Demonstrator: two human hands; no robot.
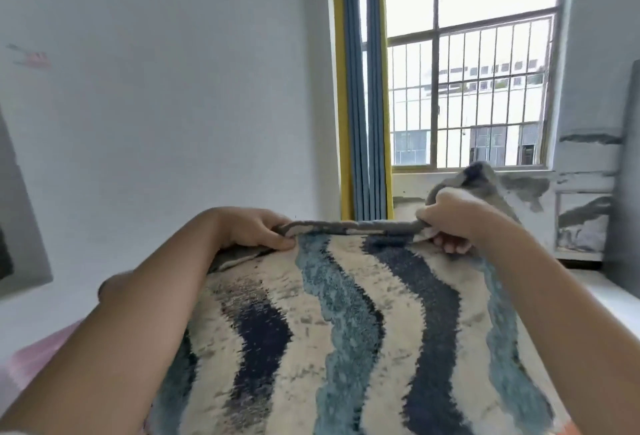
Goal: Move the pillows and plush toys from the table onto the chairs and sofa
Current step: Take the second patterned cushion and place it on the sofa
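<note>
**Pillow Held High, Landing Spot Out of Sight**

Across the lower centre of the frame: a large plush pillow [339,330], cream with wavy navy and teal stripes, lifted close to the camera and filling most of the view. At its top edge, left hand [256,228] closed over the seam left of centre, thumb pressed on the striped face. Right hand [450,220] closed too, bunching the pillow's upper right corner, fingers curled underneath, a grey fold of fabric pushed up above the knuckles. Both forearms laid along the pillow's sides.

Behind, in the upper half: pale wall [173,88], blue and yellow curtain [363,88] at centre, barred window [485,71] at upper right. No worktop, chair or sofa visible; something pink [38,355] at lower left, too blurred to name.

Likely risks, judged from this hold:

- Blind carry. With the pillow blocking the lower view, easy to bump furniture or miss the seat when setting down.
- Edge-only grip. Both holds sit on the top seam, so the pillow's bulk hangs below; a quick swing could let it brush or topple unseen things.
- Uneven grasp. Bunched corner on the right, flat pinch on the left; a slipping thumb would tip the pillow to one side.
- Careless release could leave it sliding off its seat.
</note>
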